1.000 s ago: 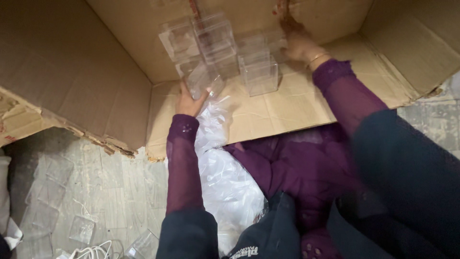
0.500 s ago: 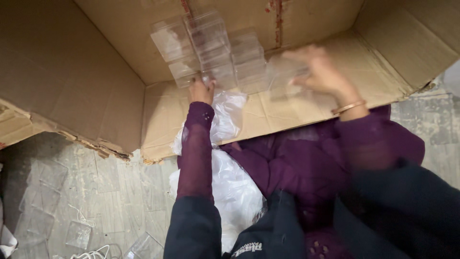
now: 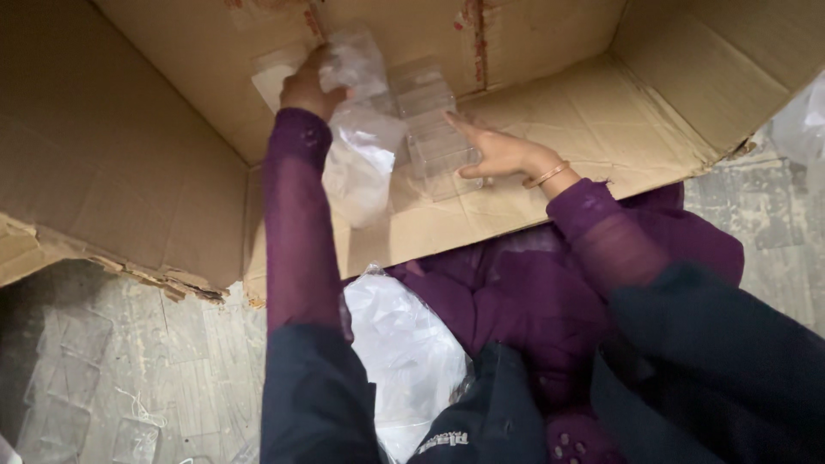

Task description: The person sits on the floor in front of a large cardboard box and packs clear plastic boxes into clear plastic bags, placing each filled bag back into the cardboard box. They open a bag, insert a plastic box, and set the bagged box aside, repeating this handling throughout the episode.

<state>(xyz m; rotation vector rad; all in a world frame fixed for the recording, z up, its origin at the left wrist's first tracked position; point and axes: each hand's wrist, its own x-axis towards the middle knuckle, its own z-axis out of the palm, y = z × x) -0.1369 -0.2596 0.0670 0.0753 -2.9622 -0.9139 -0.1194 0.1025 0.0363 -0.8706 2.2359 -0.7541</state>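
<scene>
My left hand (image 3: 308, 88) reaches deep into a large open cardboard box (image 3: 155, 146) and grips a crumpled clear plastic bag (image 3: 361, 142) near the box's back wall. Beside it stands a stack of clear plastic containers (image 3: 434, 129) on the box floor. My right hand (image 3: 498, 155), with a bangle on the wrist, rests its spread fingers against the right side of that stack. Both arms wear purple sleeves.
The box lies on its side on a grey tiled floor (image 3: 172, 361), its torn flap at the left. A white plastic bag (image 3: 404, 352) lies in my lap on purple cloth. Several clear trays (image 3: 60, 404) lie on the floor at bottom left.
My left hand has gone further into the box and lifted the plastic bag up. My right hand has dropped from the top of the containers to their right side.
</scene>
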